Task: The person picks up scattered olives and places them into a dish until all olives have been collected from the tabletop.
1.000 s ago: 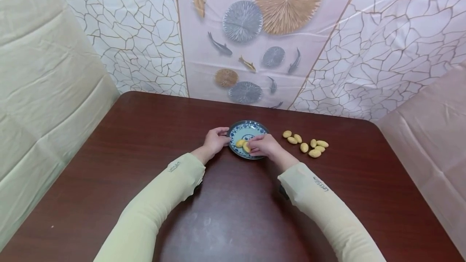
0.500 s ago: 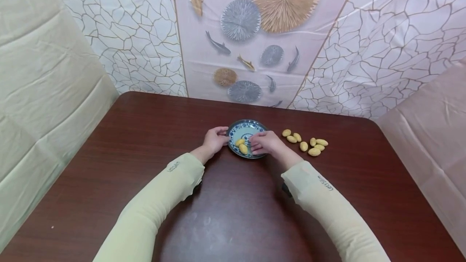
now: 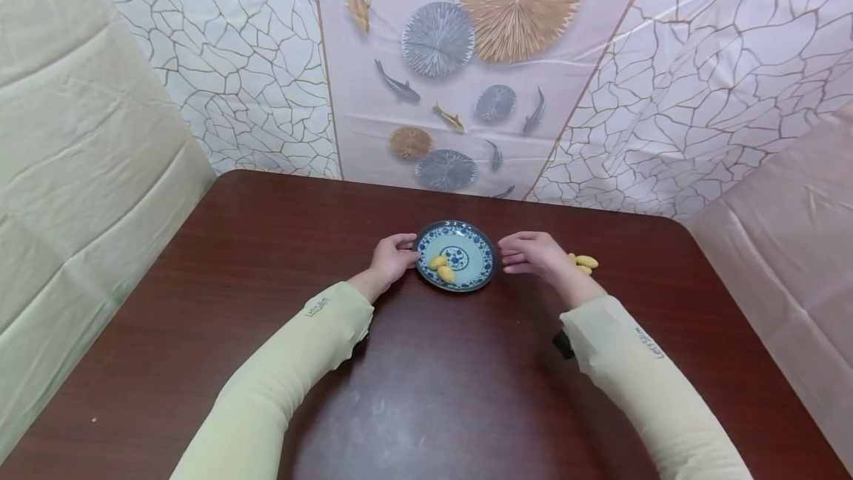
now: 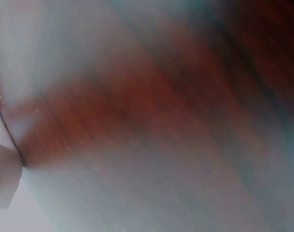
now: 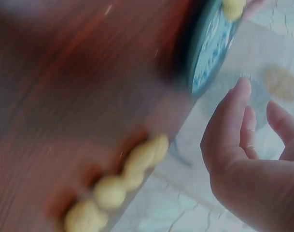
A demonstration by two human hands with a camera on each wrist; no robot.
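Observation:
A round plate (image 3: 469, 271) with a blue floral rim and pale blue middle lies on the table. Two small yellow oval pieces (image 3: 446, 274) rest on its left part; their exact kind is unclear. My left hand (image 3: 390, 259) holds the plate's left rim between thumb and fingers. To the right of the plate, my right hand (image 3: 536, 254) hovers with loosely bent fingers and nothing between them. More yellow oval pieces (image 3: 587, 261) lie beyond it, some hidden by that hand in the head view. The right wrist view shows several in a row (image 5: 110, 192).
The dark reddish-brown table (image 3: 426, 384) has rounded far corners. A patterned cloth wall (image 3: 373, 132) stands right behind it, with pale cloth sides (image 3: 100, 169) to the left and right. The left wrist view shows mostly blurred table.
My right hand has let go of a yellow oval piece on the plate and moved off to the right, towards the loose pieces. The left hand stays at the rim.

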